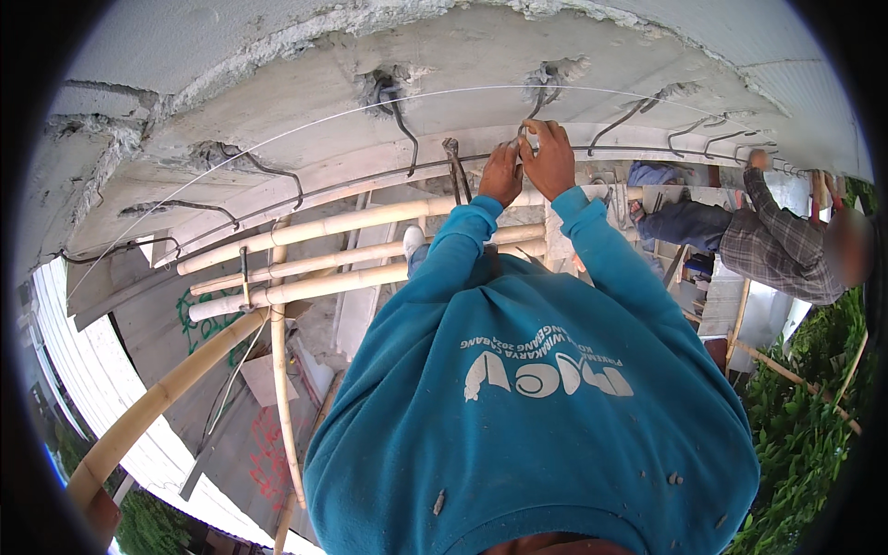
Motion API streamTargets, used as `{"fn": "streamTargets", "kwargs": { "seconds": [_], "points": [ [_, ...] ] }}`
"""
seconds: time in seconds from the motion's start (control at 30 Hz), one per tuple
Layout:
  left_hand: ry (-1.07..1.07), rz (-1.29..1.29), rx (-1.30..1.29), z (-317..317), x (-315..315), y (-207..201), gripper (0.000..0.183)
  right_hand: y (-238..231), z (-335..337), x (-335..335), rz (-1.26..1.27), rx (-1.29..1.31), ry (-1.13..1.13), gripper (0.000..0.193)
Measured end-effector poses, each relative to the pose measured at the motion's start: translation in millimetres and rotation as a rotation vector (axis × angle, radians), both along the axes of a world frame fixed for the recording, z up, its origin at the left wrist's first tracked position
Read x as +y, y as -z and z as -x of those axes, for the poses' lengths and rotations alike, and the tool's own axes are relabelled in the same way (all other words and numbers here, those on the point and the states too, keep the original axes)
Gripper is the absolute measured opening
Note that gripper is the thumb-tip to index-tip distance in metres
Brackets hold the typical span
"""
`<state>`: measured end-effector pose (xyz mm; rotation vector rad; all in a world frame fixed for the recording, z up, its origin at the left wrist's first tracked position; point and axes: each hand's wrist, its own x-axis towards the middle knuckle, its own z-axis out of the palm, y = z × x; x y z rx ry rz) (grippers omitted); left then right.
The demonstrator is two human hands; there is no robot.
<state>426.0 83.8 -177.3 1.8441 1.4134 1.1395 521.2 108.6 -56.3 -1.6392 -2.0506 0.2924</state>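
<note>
Right hand [549, 159], with bent fingers, at the hooked bar [537, 105], near the long thin rod [435, 166]; left hand [500, 174], alike, just beside. Cannot tell if gripping. Could get pinched between bar and rod, if pressing unevenly. Could disturb the white string [462, 90] above, if lifting carelessly, or trip among bamboo poles [370, 219] below, if leaning.

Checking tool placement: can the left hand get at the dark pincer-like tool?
Probably yes: the pincer-like tool sits just left of the left hand, with nothing visibly between them.
</note>
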Motion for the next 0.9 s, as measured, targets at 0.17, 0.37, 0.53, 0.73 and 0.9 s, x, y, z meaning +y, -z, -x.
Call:
{"fn": "streamTargets", "kwargs": {
  "seconds": [0.17,0.37,0.53,0.73,0.9],
  "points": [
    [0.092,0.068,0.006,21.2,-44.0,-35.5,0.045,29.7,39.0,-27.8,0.205,0.049,-0.158,0.022],
    [0.164,0.112,0.238,74.8,-104.1,-9.7,0.042,75.1,77.4,-27.4,0.396,-0.140,-0.107,0.037],
    [-0.114,0.447,0.184,112.2,-120.5,-23.8,0.032,88.1,87.3,-25.0,0.350,0.006,-0.099,0.027],
    [-0.434,0.279,0.104,127.3,-97.3,-19.3,0.047,47.5,91.2,-21.0,0.097,0.252,-0.115,0.019],
    [-0.394,0.254,0.039,121.1,-88.5,-44.4,0.059,8.9,88.4,-31.4,-0.146,0.381,-0.167,0.016]
  ]
}}
